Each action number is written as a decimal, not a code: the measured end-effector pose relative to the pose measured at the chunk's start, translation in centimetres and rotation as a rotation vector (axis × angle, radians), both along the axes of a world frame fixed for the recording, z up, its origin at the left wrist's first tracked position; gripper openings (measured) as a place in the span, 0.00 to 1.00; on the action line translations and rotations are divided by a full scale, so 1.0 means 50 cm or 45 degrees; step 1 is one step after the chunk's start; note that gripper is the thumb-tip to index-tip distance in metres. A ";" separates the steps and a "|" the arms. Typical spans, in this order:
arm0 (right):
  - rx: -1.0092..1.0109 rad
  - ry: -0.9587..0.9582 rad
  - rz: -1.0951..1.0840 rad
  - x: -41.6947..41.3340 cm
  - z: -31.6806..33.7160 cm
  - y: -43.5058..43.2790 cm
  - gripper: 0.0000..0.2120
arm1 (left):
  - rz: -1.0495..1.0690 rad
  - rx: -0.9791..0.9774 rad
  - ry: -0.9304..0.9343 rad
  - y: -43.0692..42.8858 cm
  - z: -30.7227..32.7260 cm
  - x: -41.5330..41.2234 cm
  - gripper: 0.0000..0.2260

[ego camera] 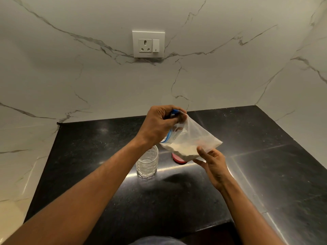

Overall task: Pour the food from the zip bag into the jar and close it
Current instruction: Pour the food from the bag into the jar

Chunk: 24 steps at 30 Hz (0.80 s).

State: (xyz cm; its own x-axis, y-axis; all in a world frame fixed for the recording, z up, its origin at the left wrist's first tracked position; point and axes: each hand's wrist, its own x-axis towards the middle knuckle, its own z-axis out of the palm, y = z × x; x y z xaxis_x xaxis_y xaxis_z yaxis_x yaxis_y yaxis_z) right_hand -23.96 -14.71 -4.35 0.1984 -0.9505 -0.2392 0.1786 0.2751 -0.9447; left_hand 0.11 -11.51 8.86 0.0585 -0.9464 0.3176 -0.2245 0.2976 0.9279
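A clear zip bag (192,137) with a blue zip strip holds pale, grainy food in its lower part. My left hand (160,124) grips the bag's top at the blue zip. My right hand (212,160) pinches the bag's lower corner from beneath, so the bag hangs tilted in the air. Below and left of the bag stands an open, empty clear glass jar (147,164) with a patterned wall, upright on the black counter. A red lid (178,159) lies flat on the counter behind the bag, partly hidden by it.
The black stone counter (265,156) runs into a corner between marble walls at the back and right. A white socket and switch plate (148,43) is on the back wall. The counter's front edge is near my body.
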 end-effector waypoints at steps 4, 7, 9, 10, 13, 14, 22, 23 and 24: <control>0.004 -0.071 -0.023 0.016 0.009 0.004 0.19 | 0.000 0.006 0.046 0.002 0.001 0.013 0.06; -0.042 -0.118 -0.053 0.023 0.027 0.002 0.18 | -0.018 0.038 0.127 0.017 0.002 0.045 0.06; -0.094 -0.077 -0.072 0.026 0.044 -0.003 0.16 | -0.010 0.087 0.224 0.034 -0.001 0.069 0.05; -0.130 -0.044 -0.068 0.026 0.052 -0.005 0.14 | 0.003 0.119 0.271 0.042 -0.003 0.082 0.05; -0.258 0.052 -0.020 0.023 0.078 -0.009 0.10 | 0.051 0.174 0.303 0.064 -0.013 0.115 0.13; -0.303 0.089 -0.009 0.023 0.087 -0.011 0.10 | 0.073 0.177 0.288 0.070 -0.017 0.125 0.16; -0.671 0.265 0.040 0.043 0.146 -0.022 0.09 | 0.311 0.106 0.402 0.107 -0.066 0.147 0.16; -0.704 0.270 0.044 0.048 0.151 -0.021 0.10 | 0.332 0.091 0.422 0.108 -0.069 0.149 0.14; -0.730 0.274 0.046 0.054 0.156 -0.020 0.11 | 0.352 0.081 0.445 0.108 -0.072 0.152 0.12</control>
State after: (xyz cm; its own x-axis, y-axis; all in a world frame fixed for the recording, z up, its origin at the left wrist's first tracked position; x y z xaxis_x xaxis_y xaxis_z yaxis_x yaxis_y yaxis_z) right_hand -21.24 -15.69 3.47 0.2370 -0.9331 0.2704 -0.0324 -0.2857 -0.9578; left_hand 7.72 -6.10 5.24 0.4052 -0.8972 0.1759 0.0424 0.2106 0.9767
